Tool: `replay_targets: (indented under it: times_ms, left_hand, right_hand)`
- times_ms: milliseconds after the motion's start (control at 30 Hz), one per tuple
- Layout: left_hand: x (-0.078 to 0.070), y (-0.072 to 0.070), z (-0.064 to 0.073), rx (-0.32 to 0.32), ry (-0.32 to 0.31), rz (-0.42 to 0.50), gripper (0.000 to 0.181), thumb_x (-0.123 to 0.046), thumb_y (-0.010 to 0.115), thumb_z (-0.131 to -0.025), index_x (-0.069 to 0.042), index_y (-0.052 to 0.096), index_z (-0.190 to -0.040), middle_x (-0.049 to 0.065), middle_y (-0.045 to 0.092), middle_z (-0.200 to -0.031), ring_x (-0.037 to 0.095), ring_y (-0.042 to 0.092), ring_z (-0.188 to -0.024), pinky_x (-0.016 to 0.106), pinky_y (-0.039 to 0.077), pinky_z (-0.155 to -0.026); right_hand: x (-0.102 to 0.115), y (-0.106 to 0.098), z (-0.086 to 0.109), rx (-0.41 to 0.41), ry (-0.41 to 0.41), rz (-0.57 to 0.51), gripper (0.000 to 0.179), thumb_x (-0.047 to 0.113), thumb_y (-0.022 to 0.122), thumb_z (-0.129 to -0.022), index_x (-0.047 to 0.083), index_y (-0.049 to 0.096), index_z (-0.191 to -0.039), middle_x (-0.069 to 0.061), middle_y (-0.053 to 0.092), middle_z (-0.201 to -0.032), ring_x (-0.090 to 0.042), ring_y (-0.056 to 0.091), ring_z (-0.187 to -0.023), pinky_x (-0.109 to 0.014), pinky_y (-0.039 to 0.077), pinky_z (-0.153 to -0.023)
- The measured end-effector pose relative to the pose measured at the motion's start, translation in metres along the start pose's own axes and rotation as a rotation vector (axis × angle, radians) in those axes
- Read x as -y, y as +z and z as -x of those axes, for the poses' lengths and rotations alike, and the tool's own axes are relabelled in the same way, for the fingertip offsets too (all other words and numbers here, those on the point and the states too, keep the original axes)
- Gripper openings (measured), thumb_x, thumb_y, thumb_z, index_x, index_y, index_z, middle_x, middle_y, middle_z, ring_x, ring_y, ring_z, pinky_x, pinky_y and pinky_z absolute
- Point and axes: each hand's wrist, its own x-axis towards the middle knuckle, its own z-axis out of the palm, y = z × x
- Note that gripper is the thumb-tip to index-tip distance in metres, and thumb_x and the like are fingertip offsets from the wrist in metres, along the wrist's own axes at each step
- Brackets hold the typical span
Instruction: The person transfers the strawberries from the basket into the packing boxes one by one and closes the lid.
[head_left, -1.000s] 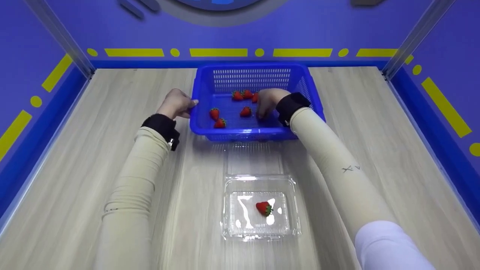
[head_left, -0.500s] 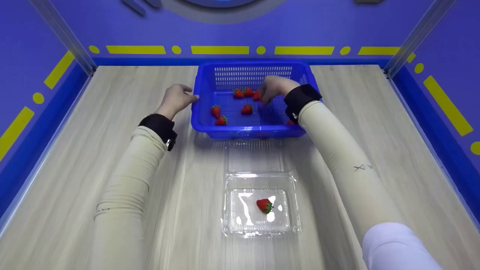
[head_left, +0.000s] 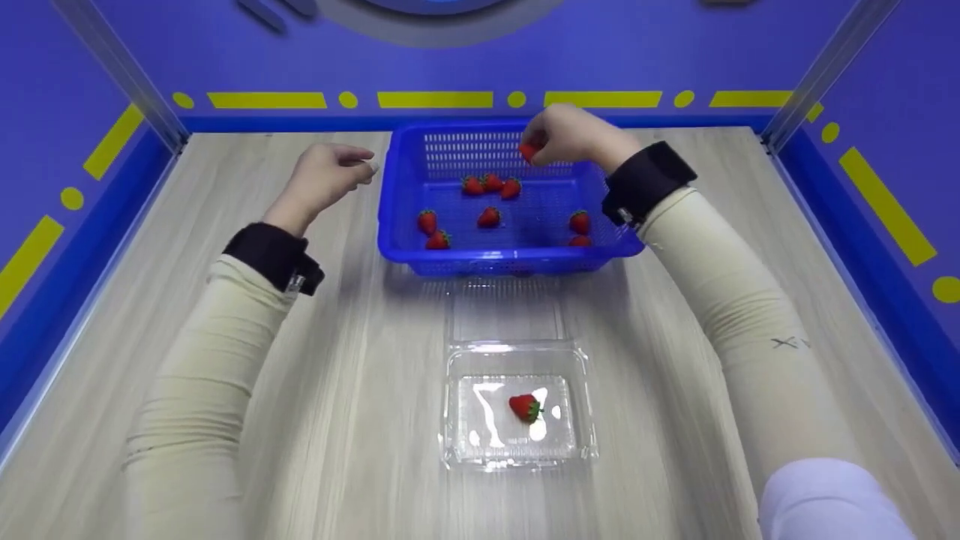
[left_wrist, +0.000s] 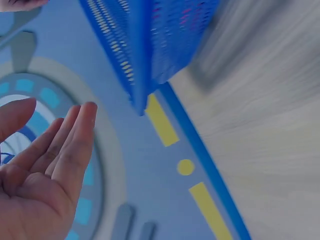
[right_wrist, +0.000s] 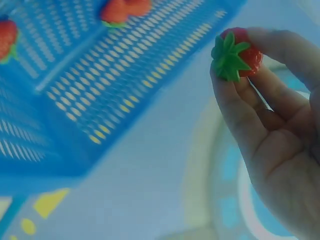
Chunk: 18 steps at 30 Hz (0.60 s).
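Between thumb and fingertips my right hand [head_left: 574, 139] pinches a strawberry [right_wrist: 237, 54], its green leaves showing in the right wrist view. The hand is raised over the back right of the blue basket [head_left: 487, 255]. Several more strawberries lie on the basket floor, one of them a strawberry [head_left: 489, 217] near the middle. My left hand [head_left: 322, 176] is just left of the basket's rim, apart from it and holding nothing; its fingers are extended in the left wrist view. In front of the basket, a clear plastic clamshell box [head_left: 585, 435] holds a single strawberry [head_left: 525, 407].
The clamshell's transparent lid [head_left: 506, 315] lies folded back toward the basket, its far end close to the basket's front. A wooden tabletop [head_left: 337, 420] spreads beneath everything, enclosed by blue panels [head_left: 247, 67] at the back and sides.
My right hand has lifted a strawberry up from inside the basket, uncovering others at the right. My left hand has let go of the basket's left rim and drawn back left.
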Motion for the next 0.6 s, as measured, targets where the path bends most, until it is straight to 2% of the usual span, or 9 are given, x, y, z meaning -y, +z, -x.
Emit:
replay_targets:
  times_ms: [100,200,267,333,467,533,600]
  left_hand:
    - [-0.004,-0.008,0.014,0.018,0.0,0.024,0.044,-0.02,0.059,-0.1,0.001,0.061,-0.139,0.024,0.07,-0.13,-0.006,0.062,-0.083,0.013,0.053,-0.084]
    - [-0.006,-0.013,0.029,0.05,0.005,0.027,0.046,-0.023,0.06,-0.101,0.0,0.06,-0.14,0.024,0.069,-0.132,-0.008,0.063,-0.085,0.017,0.056,-0.091]
    - [-0.008,-0.014,0.04,0.072,0.012,0.01,0.046,-0.023,0.06,-0.101,-0.001,0.059,-0.141,0.024,0.069,-0.132,-0.002,0.067,-0.091,0.019,0.056,-0.093]
    - [-0.009,-0.014,0.051,0.1,0.02,-0.014,0.046,-0.024,0.06,-0.102,-0.001,0.058,-0.142,0.025,0.068,-0.133,0.011,0.071,-0.104,0.027,0.057,-0.1]
    - [-0.011,-0.009,0.075,0.157,0.034,-0.043,0.047,-0.025,0.061,-0.103,-0.001,0.057,-0.143,0.026,0.065,-0.135,0.036,0.063,-0.128,0.045,0.052,-0.112]
    - [-0.01,-0.004,0.087,0.183,0.042,-0.042,0.048,-0.025,0.063,-0.102,0.0,0.057,-0.142,0.025,0.064,-0.137,0.039,0.062,-0.131,0.049,0.05,-0.115]
    - [-0.007,0.002,0.098,0.187,0.063,-0.041,0.046,-0.023,0.064,-0.102,0.001,0.059,-0.14,0.025,0.067,-0.134,0.039,0.064,-0.127,0.049,0.052,-0.112]
  right_hand:
    - [0.009,-0.006,0.014,-0.052,-0.047,-0.01,0.031,0.002,0.064,-0.091,-0.008,0.069,-0.121,-0.029,0.071,-0.116,-0.038,0.067,-0.106,-0.049,0.056,-0.101]
    - [0.019,-0.007,0.029,-0.089,-0.099,-0.004,0.032,0.003,0.065,-0.094,-0.008,0.068,-0.123,-0.028,0.071,-0.116,-0.038,0.067,-0.107,-0.05,0.057,-0.1]
    - [0.024,-0.006,0.042,-0.102,-0.132,0.001,0.031,0.003,0.066,-0.094,-0.007,0.068,-0.124,-0.027,0.07,-0.116,-0.038,0.067,-0.108,-0.05,0.057,-0.1]
    - [0.029,-0.005,0.055,-0.117,-0.186,0.01,0.03,0.002,0.067,-0.093,-0.007,0.069,-0.122,-0.026,0.071,-0.115,-0.038,0.067,-0.106,-0.05,0.058,-0.098]
    - [0.039,0.003,0.084,-0.153,-0.325,0.017,0.028,-0.002,0.07,-0.089,-0.006,0.07,-0.117,-0.023,0.071,-0.11,-0.036,0.067,-0.101,-0.05,0.059,-0.093]
    - [0.045,0.01,0.099,-0.162,-0.405,0.016,0.027,-0.002,0.072,-0.088,-0.006,0.071,-0.114,-0.021,0.072,-0.107,-0.034,0.067,-0.098,-0.048,0.06,-0.091]
    - [0.051,0.019,0.114,-0.156,-0.471,0.009,0.024,-0.002,0.072,-0.087,-0.005,0.072,-0.111,-0.019,0.072,-0.105,-0.031,0.068,-0.095,-0.045,0.061,-0.088]
